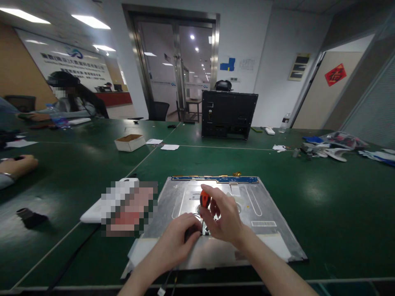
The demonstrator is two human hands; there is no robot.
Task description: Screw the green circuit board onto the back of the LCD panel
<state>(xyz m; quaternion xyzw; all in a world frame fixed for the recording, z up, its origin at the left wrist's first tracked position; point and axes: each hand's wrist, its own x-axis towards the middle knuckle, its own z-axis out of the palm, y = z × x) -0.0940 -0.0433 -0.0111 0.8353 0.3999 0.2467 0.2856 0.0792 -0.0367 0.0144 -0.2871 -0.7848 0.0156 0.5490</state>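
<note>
A flat silver metal panel (265, 205) lies on the green table in front of me, with a blue circuit strip (216, 179) along its far edge. My right hand (224, 218) is closed round a screwdriver with an orange and black handle (205, 199), held upright over the panel's middle. My left hand (179, 236) rests beside it on the panel with its fingers curled down at the screwdriver's tip; what lies under them is hidden.
A white device (92, 213) lies left of the panel. A black monitor back (228, 113) stands further off, with a small cardboard box (129, 142) to its left. Plastic bags and parts (333, 146) sit far right. Another person sits at far left, and someone's hand (17, 165) rests at the left edge.
</note>
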